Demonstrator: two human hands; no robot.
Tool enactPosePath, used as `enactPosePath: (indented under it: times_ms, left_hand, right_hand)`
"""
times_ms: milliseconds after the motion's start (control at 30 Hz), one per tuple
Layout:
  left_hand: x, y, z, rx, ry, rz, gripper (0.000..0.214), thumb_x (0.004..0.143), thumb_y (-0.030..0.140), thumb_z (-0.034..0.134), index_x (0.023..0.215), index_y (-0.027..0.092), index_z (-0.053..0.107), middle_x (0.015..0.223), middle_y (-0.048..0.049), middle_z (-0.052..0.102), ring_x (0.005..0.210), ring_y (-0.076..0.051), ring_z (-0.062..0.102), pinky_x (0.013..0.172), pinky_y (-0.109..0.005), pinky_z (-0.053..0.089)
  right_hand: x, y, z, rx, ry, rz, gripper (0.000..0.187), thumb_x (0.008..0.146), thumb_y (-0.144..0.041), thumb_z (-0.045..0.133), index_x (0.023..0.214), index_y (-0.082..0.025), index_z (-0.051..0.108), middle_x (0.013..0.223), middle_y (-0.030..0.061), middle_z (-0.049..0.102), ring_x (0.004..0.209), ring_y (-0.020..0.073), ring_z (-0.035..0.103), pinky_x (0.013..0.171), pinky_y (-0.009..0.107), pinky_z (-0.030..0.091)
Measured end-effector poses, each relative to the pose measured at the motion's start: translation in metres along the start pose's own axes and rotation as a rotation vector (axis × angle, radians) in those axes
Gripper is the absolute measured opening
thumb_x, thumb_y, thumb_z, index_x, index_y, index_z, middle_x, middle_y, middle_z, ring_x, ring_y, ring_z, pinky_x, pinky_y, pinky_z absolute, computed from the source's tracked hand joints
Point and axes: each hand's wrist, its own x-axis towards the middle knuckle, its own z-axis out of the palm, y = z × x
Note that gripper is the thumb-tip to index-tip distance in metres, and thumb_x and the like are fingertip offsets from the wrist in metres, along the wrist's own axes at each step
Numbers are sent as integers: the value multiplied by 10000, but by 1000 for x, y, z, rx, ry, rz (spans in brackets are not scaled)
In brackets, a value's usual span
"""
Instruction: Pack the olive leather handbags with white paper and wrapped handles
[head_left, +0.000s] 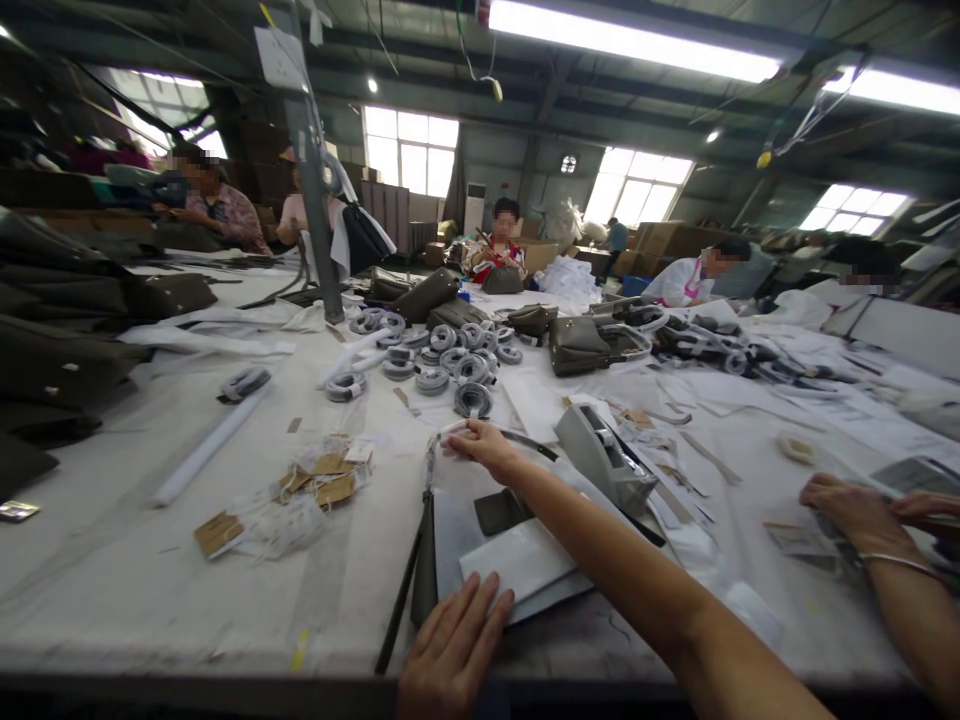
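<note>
An olive-grey bag (424,580) lies flat in front of me in a clear plastic sleeve (450,500), with a white sheet (517,562) on top. My left hand (452,650) rests on its near edge, fingers stretched out flat and holding nothing. My right hand (484,445) reaches across to the far end, where its fingers are closed in a pinch on the top of the sleeve, beside a wrapped strap (430,462). A dark strap (401,595) runs along the bag's left side.
A grey tape dispenser (600,450) stands just right of my right arm. Several coiled wrapped straps (450,360) lie beyond, cardboard tags (322,482) and a white tube (204,448) to the left. Olive bags (60,335) are stacked far left. A co-worker's hands (862,512) work at the right; a pole (315,200) rises behind.
</note>
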Motion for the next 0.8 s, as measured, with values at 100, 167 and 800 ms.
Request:
enactPosePath:
  times_ms: [100,167,800]
  left_hand:
    - [1,0,1,-26,22,-18,430,1030,134,322,1344,257,590,1379,49,591,1273,-141,553,1133,-263,349]
    - [2,0,0,-36,38,-22,418,1035,146,326,1324,252,608,1361,43,608,1262,-142,562,1137,-264,335]
    - [-3,-4,-4,-165,-63,-125,299,1014,250,441,1214,140,633,1253,-106,674,1175,-201,619,1012,-326,506]
  right_hand:
    - [-31,-18,-3,78,-71,-89,490,690,-534,807,962,-143,693,932,72,758,889,195,718,879,339,552]
    - [-57,-26,-7,61,-144,-142,430,697,-517,805,913,-151,740,940,64,768,923,203,713,941,355,529]
    - [-204,14,-12,-558,-89,-791,328,967,-153,506,1213,-269,688,1026,67,713,993,180,665,970,370,530]
